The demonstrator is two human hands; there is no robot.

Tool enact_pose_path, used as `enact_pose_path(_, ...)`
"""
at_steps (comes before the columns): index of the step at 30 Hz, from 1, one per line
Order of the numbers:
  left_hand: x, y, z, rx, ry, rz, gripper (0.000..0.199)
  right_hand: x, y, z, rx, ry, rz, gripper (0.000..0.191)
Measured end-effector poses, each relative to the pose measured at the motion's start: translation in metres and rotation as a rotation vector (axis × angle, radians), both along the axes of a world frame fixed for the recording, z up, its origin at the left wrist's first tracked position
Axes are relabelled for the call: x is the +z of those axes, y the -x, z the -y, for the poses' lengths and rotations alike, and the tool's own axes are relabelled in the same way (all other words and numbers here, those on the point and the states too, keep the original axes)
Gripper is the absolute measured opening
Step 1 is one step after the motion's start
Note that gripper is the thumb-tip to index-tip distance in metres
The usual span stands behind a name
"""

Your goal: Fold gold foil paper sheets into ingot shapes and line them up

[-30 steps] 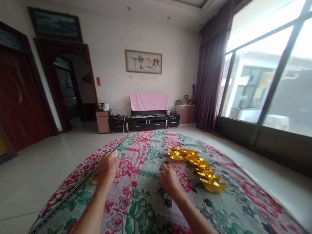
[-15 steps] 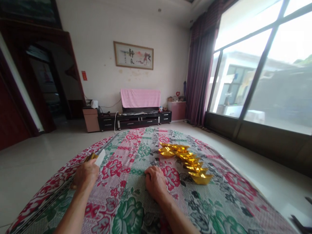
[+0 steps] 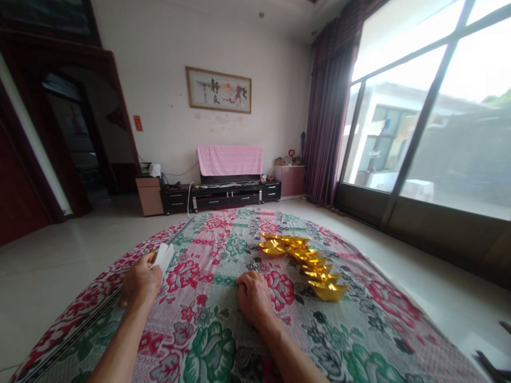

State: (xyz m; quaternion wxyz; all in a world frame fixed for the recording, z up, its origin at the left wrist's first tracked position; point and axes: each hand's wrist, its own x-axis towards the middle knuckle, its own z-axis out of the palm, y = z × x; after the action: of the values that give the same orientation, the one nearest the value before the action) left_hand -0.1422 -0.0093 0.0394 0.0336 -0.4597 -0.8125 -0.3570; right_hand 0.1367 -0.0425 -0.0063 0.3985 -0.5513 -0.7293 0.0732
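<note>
My left hand is closed on a piece of white paper at the left part of the table. A bit of gold-brown material shows at its fingertips, partly hidden by the hand. My right hand rests on the flowered cloth near the middle, its fingers curled under; whether they hold something I cannot make out. Beyond and to the right of it, several folded gold foil boats sit in a slanting row on the cloth.
A flowered cloth covers the round table. Across the floor stand a low black cabinet and a screen under a pink cloth. Large windows and a purple curtain are on the right.
More of the white paper shows above my left hand, and less of the gold-brown material. My right hand and the gold boats have not moved.
</note>
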Motion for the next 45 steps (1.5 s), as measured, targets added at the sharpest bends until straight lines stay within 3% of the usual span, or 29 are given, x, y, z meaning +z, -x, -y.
enact_pose_path(3,0.002,0.004,-0.002,0.039,0.061,-0.032,0.037,-0.001,0.0,0.001,0.0,0.0,-0.001,0.023)
enact_pose_path(8,0.013,0.002,0.001,0.036,0.03,-0.123,0.032,0.0,0.0,0.001,-0.005,-0.006,-0.016,0.023)
enact_pose_path(11,0.024,-0.013,0.005,0.02,-0.07,-0.26,0.029,0.0,-0.001,0.0,-0.006,-0.005,-0.039,0.023)
enact_pose_path(14,0.029,-0.042,0.007,-0.114,-0.162,-0.356,0.026,-0.001,-0.001,-0.003,-0.019,-0.001,-0.109,0.025)
enact_pose_path(17,0.016,-0.078,0.007,-0.362,-0.18,-0.364,0.023,-0.003,-0.003,-0.009,-0.055,-0.023,-0.203,0.03)
enact_pose_path(23,-0.039,-0.123,0.004,-0.852,-0.074,-0.376,0.021,-0.009,-0.018,-0.024,-0.21,-0.091,-0.284,0.033)
enact_pose_path(25,-0.049,-0.126,0.003,-0.889,-0.083,-0.336,0.02,-0.009,-0.023,-0.027,-0.227,-0.072,-0.276,0.032)
enact_pose_path(28,-0.051,-0.126,0.004,-0.931,-0.091,-0.276,0.022,-0.006,-0.027,-0.026,-0.164,-0.053,-0.251,0.031)
enact_pose_path(37,-0.03,-0.116,0.009,-1.069,0.046,0.038,0.017,-0.004,-0.032,-0.018,0.154,-0.013,-0.149,0.051)
enact_pose_path(41,-0.026,-0.108,0.01,-1.14,0.083,0.135,0.016,-0.004,-0.034,-0.017,0.207,0.0,-0.081,0.038)
enact_pose_path(45,-0.026,-0.107,0.011,-1.135,0.075,0.058,0.017,0.004,-0.032,-0.011,0.217,-0.016,-0.011,0.019)
